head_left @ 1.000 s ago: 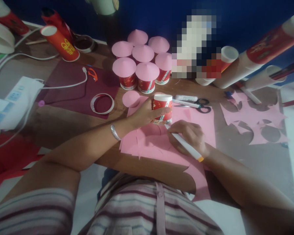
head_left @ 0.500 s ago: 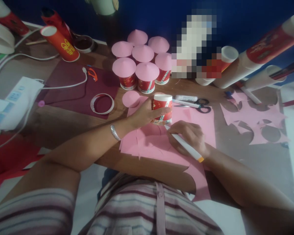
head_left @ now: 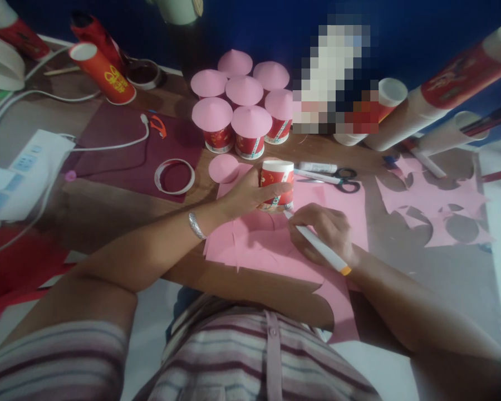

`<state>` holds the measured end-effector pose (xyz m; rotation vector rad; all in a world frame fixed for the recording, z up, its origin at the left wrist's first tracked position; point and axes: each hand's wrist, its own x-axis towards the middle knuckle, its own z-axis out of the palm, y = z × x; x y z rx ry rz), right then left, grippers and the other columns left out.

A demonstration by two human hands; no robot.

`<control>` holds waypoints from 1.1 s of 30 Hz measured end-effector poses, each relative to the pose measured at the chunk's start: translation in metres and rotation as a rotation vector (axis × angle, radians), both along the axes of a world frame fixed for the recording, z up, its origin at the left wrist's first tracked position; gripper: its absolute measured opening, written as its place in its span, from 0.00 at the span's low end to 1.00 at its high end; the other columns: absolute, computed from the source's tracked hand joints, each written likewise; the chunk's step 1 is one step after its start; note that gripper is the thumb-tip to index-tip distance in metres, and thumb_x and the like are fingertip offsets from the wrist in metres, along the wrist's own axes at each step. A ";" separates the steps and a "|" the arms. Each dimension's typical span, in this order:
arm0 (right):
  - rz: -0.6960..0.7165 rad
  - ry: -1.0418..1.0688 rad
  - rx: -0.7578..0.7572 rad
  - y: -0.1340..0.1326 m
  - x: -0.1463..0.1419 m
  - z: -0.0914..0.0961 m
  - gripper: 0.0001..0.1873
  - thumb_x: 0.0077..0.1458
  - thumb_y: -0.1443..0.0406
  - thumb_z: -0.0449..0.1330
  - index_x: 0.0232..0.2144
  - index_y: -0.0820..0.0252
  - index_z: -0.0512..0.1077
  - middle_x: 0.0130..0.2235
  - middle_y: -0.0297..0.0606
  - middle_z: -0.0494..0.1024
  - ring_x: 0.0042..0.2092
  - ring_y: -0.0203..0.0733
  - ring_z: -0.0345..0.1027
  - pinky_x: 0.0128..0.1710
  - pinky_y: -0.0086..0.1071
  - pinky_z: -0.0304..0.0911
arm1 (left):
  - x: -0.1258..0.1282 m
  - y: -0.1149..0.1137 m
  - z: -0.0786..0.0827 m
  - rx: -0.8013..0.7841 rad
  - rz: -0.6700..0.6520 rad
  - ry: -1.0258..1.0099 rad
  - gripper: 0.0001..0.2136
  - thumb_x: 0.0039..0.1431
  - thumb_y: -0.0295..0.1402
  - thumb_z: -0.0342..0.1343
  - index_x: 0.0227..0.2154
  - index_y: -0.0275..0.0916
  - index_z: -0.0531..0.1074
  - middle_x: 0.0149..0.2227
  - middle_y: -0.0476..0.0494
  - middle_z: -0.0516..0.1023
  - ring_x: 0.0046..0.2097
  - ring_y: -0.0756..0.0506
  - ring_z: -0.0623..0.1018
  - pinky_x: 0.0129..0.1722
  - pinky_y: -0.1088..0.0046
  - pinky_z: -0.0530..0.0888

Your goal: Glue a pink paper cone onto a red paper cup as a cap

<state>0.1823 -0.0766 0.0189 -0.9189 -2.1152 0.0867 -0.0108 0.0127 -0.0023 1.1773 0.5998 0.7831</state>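
Observation:
Fingers of my left hand [head_left: 248, 195] wrap round a red paper cup [head_left: 271, 174] with a white rim, standing over the pink paper [head_left: 259, 245]. In my right hand [head_left: 323, 228] is a white pen [head_left: 328, 250] with an orange end. Its tip is close to the base of the cup; whether it touches the paper there I cannot tell. A pink paper disc [head_left: 223, 168] lies left of the cup. Behind the cup are scissors [head_left: 346, 181] and a white glue stick [head_left: 316, 167].
Several red cups topped with pink paper cones [head_left: 251, 121] stand at the back. Pink paper offcuts [head_left: 430, 195] lie at right, near cardboard tubes [head_left: 401, 120]. A tape roll [head_left: 174, 177], a white cable [head_left: 112, 148] and a power strip [head_left: 25, 172] are at left.
My right hand and the pen have shifted slightly to the right along the cup's base. My left hand and the cup stay in place.

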 end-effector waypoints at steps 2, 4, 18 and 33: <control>0.003 -0.001 0.008 0.000 0.000 0.000 0.10 0.58 0.74 0.62 0.38 0.55 0.68 0.29 0.31 0.76 0.26 0.35 0.71 0.24 0.29 0.66 | 0.000 0.000 0.000 0.017 0.005 0.005 0.23 0.54 0.50 0.71 0.39 0.38 0.72 0.35 0.46 0.78 0.35 0.49 0.78 0.31 0.74 0.78; 0.007 0.001 0.013 0.000 0.000 0.001 0.11 0.58 0.75 0.62 0.39 0.56 0.68 0.30 0.31 0.76 0.26 0.35 0.71 0.24 0.29 0.66 | 0.000 0.000 -0.001 0.033 0.015 0.009 0.22 0.54 0.50 0.72 0.40 0.39 0.72 0.35 0.46 0.77 0.35 0.49 0.78 0.32 0.74 0.78; 0.037 0.021 0.015 0.001 -0.002 0.001 0.11 0.58 0.76 0.63 0.39 0.57 0.69 0.30 0.32 0.76 0.27 0.36 0.72 0.26 0.29 0.67 | 0.000 0.000 -0.001 0.021 -0.009 -0.007 0.21 0.54 0.48 0.72 0.38 0.37 0.73 0.34 0.46 0.78 0.34 0.51 0.77 0.31 0.77 0.77; 0.021 0.041 0.037 0.002 -0.001 0.002 0.12 0.59 0.75 0.63 0.40 0.56 0.69 0.31 0.32 0.77 0.28 0.36 0.72 0.27 0.28 0.69 | 0.000 0.001 0.001 0.056 0.002 -0.023 0.18 0.56 0.45 0.71 0.36 0.37 0.74 0.34 0.47 0.78 0.34 0.52 0.77 0.31 0.79 0.76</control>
